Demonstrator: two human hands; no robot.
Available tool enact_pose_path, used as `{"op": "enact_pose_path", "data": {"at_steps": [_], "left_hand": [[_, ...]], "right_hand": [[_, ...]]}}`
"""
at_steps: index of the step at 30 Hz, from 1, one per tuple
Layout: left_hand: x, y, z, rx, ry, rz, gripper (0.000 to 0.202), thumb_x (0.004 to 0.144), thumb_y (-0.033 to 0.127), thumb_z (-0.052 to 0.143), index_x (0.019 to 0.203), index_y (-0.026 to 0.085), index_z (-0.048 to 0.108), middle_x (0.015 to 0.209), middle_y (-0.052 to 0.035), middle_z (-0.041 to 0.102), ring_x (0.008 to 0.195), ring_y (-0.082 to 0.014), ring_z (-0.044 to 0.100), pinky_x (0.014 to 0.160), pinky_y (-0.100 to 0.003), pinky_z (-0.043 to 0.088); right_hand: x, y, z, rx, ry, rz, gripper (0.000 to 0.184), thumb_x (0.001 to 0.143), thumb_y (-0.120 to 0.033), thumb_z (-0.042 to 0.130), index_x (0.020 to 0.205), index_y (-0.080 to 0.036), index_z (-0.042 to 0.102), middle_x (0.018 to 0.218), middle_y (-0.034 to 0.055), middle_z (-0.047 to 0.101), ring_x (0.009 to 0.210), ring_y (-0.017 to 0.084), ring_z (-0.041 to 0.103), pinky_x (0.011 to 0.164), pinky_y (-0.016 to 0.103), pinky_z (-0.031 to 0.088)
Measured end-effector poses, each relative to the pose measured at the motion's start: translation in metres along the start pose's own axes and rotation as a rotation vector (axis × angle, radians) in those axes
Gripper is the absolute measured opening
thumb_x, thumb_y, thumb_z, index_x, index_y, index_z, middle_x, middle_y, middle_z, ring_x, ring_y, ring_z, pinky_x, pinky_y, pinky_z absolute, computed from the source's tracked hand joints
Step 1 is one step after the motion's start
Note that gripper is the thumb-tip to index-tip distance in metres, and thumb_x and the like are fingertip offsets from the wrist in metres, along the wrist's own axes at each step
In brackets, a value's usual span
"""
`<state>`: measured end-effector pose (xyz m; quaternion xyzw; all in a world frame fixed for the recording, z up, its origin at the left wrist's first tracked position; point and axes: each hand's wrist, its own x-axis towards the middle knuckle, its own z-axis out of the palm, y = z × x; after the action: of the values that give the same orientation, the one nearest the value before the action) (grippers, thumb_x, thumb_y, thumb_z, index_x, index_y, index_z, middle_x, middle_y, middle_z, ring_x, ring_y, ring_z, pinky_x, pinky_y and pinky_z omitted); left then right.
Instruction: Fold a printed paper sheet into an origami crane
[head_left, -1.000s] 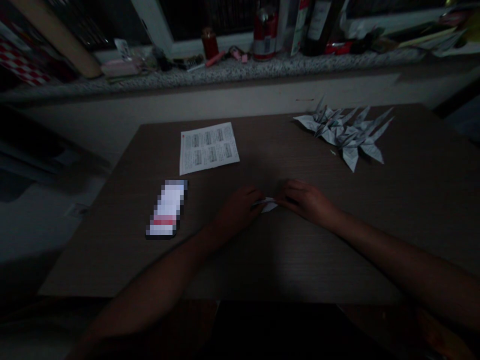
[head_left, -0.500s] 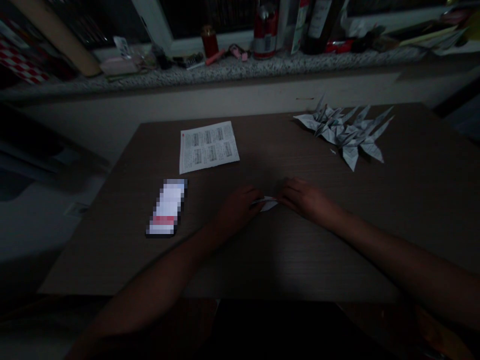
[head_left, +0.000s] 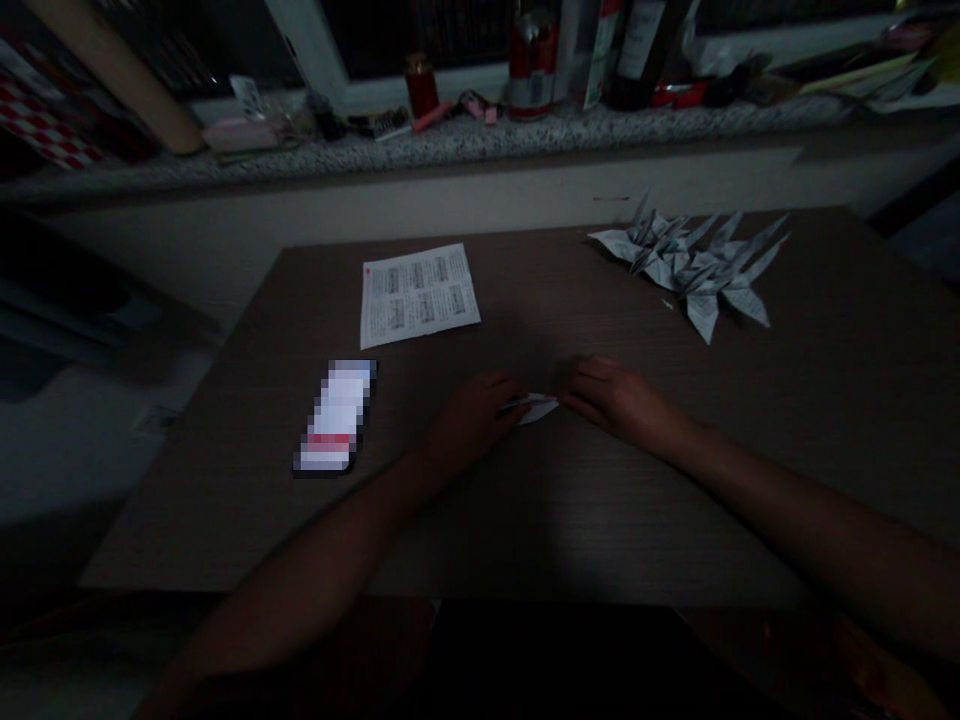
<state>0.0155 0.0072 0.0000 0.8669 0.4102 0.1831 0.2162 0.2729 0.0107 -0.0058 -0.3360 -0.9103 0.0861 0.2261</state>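
Note:
A small folded piece of paper (head_left: pixel 539 409) lies low over the table between my two hands. My left hand (head_left: pixel 486 408) is closed on its left end, the fingers curled round it. At the right tip, my right hand (head_left: pixel 604 392) pinches the paper between thumb and fingers. My fingers cover both ends, so only the pale middle part shows. Beyond my right hand, several folded paper cranes (head_left: pixel 694 265) made of printed paper sit bunched together on the table.
A printed sheet (head_left: pixel 418 294) lies flat at the back left of the dark wooden table (head_left: pixel 480 530). Nearer stands out a lit phone (head_left: pixel 336 415), its screen pixelated. Behind, a stone windowsill (head_left: pixel 450 143) carries a red can (head_left: pixel 532 70), a dark bottle (head_left: pixel 636 55) and clutter.
My right hand has shifted very slightly to the right, and a little more of the folded paper shows. My left hand keeps its hold.

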Motion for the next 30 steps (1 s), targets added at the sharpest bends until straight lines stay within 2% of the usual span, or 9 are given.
{"op": "enact_pose_path", "data": {"at_steps": [6, 13, 15, 18, 21, 26, 30], "left_hand": [[-0.006, 0.002, -0.01, -0.06, -0.01, 0.024, 0.026, 0.1, 0.02, 0.062, 0.125, 0.021, 0.065, 0.119, -0.0051, 0.067, 0.108, -0.0197, 0.065, 0.096, -0.033, 0.052], [-0.007, 0.002, -0.016, -0.06, 0.003, 0.013, 0.019, 0.103, 0.014, 0.05, 0.112, 0.019, 0.066, 0.111, -0.0061, 0.065, 0.099, -0.0188, 0.064, 0.09, -0.032, 0.052], [-0.007, 0.0, -0.016, -0.083, 0.009, 0.01, 0.021, 0.103, 0.013, 0.048, 0.111, 0.019, 0.066, 0.112, -0.0062, 0.065, 0.1, -0.0187, 0.064, 0.09, -0.033, 0.052], [-0.007, -0.002, -0.015, -0.139, 0.029, 0.007, 0.023, 0.104, 0.014, 0.046, 0.11, 0.02, 0.067, 0.113, -0.006, 0.064, 0.102, -0.0183, 0.065, 0.092, -0.033, 0.052], [-0.007, -0.002, -0.015, -0.184, 0.05, 0.009, 0.022, 0.103, 0.014, 0.048, 0.11, 0.02, 0.068, 0.113, -0.0058, 0.064, 0.103, -0.018, 0.064, 0.093, -0.033, 0.053], [-0.004, -0.002, -0.012, -0.173, 0.102, 0.035, 0.021, 0.099, 0.012, 0.055, 0.108, 0.02, 0.071, 0.119, -0.0076, 0.059, 0.111, -0.0195, 0.061, 0.099, -0.035, 0.052], [-0.005, 0.0, -0.014, -0.198, 0.108, 0.074, 0.022, 0.099, 0.013, 0.055, 0.11, 0.019, 0.073, 0.115, -0.0074, 0.062, 0.107, -0.0187, 0.063, 0.097, -0.035, 0.052]], "right_hand": [[-0.004, 0.009, -0.003, 0.047, 0.014, 0.026, 0.021, 0.104, -0.028, 0.054, 0.095, -0.018, 0.069, 0.093, 0.0106, 0.069, 0.091, 0.027, 0.065, 0.082, 0.04, 0.053], [-0.005, 0.007, -0.004, 0.082, 0.03, 0.078, 0.018, 0.103, -0.029, 0.055, 0.098, -0.02, 0.069, 0.096, 0.0106, 0.069, 0.093, 0.027, 0.067, 0.084, 0.042, 0.056], [-0.006, 0.004, -0.005, 0.118, 0.05, 0.09, 0.017, 0.103, -0.031, 0.056, 0.11, -0.021, 0.068, 0.107, 0.012, 0.069, 0.102, 0.028, 0.068, 0.088, 0.044, 0.058], [-0.007, 0.001, -0.005, 0.179, 0.031, 0.024, 0.032, 0.099, -0.034, 0.063, 0.13, -0.023, 0.063, 0.133, 0.0151, 0.065, 0.124, 0.032, 0.063, 0.1, 0.051, 0.056], [-0.007, 0.0, -0.002, 0.193, -0.012, -0.035, 0.034, 0.098, -0.032, 0.065, 0.132, -0.025, 0.063, 0.144, 0.0151, 0.06, 0.133, 0.032, 0.058, 0.106, 0.054, 0.053], [-0.005, -0.005, 0.002, 0.235, 0.03, 0.011, 0.024, 0.102, -0.024, 0.057, 0.124, -0.025, 0.066, 0.134, 0.0132, 0.066, 0.124, 0.028, 0.065, 0.101, 0.048, 0.057], [-0.003, -0.008, -0.001, 0.294, 0.092, 0.035, 0.019, 0.102, -0.024, 0.058, 0.119, -0.023, 0.066, 0.128, 0.0131, 0.068, 0.118, 0.026, 0.067, 0.096, 0.044, 0.059]]}}
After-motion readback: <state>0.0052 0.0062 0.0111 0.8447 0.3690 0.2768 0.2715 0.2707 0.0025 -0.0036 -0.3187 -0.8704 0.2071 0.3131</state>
